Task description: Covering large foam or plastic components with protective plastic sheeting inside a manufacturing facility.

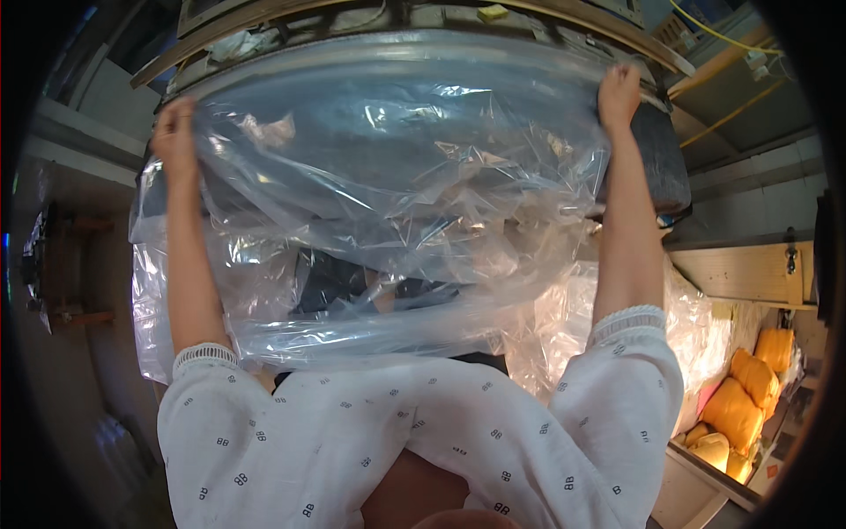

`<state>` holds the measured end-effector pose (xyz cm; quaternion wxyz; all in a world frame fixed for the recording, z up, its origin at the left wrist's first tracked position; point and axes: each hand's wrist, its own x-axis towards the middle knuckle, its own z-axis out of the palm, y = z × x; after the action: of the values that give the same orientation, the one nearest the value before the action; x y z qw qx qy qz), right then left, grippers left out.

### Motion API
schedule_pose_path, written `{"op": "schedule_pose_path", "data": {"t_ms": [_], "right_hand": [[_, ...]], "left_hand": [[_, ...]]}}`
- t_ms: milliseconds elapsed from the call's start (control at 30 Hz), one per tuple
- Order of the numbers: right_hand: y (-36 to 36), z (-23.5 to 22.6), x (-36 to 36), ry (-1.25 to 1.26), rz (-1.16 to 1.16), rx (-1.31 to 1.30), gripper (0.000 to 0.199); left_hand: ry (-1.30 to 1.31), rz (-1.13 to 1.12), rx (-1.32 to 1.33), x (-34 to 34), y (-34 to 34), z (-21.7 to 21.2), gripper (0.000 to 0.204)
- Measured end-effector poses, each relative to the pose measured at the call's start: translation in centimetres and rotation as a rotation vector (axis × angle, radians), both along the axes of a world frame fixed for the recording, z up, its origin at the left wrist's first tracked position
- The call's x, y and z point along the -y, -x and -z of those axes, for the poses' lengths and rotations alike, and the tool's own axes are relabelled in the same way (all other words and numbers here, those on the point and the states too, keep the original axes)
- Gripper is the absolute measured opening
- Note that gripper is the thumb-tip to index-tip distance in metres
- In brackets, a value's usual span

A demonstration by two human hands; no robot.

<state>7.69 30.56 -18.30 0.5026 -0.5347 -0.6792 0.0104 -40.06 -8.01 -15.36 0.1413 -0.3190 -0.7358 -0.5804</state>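
Note:
A wide sheet of clear plastic film (370, 194) hangs across in front of me, wrinkled and shiny. Its far edge is stretched between my two hands. At the far left corner, my left hand (174, 139) is closed with its fingers gripping the film. My right hand (620, 95) makes a fist on the far right part of the same edge, knuckles up. Both arms reach straight out. Beneath the film lies a dark, flat surface (650, 167), seen bare beyond my right wrist. Nearer to me, the film bunches into loose folds by my chest.
A wooden rail (264, 19) runs along the far side, with a small yellow block (493, 12) by it. More crumpled film (696, 326) lies at the right. Several orange bundles (736, 397) sit lower right, below a wooden board (749, 271). A yellow cable (718, 31) hangs far right.

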Motion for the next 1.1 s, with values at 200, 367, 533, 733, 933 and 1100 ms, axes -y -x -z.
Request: {"op": "schedule_pose_path", "data": {"t_ms": [200,367,533,733,933,1100], "right_hand": [[-0.5,2.3,-2.2,0.131,-0.274,-0.289,0.016],[-1.2,2.8,-4.7,0.163,-0.145,-0.150,0.020],[0.1,1.6,-3.6,0.103,0.029,-0.044,0.037],[-1.0,1.9,-4.4,0.197,0.025,-0.037,0.038],[-0.6,1.6,-4.2,0.154,0.015,-0.261,0.037],[-1.9,2.1,-5.3,0.134,0.037,-0.209,0.038]], "left_hand": [[0.067,0.055,0.241,-6.0,5.5,3.9,0.029],[0.072,0.073,0.256,-9.4,5.6,3.5,0.035],[0.334,-0.110,-0.001,-8.8,5.3,2.3,0.039],[0.266,-0.044,0.154,-8.0,6.8,3.4,0.038],[0.103,0.121,0.348,-6.6,7.1,3.3,0.031],[0.188,0.105,0.222,-6.4,6.9,3.6,0.039]]}}
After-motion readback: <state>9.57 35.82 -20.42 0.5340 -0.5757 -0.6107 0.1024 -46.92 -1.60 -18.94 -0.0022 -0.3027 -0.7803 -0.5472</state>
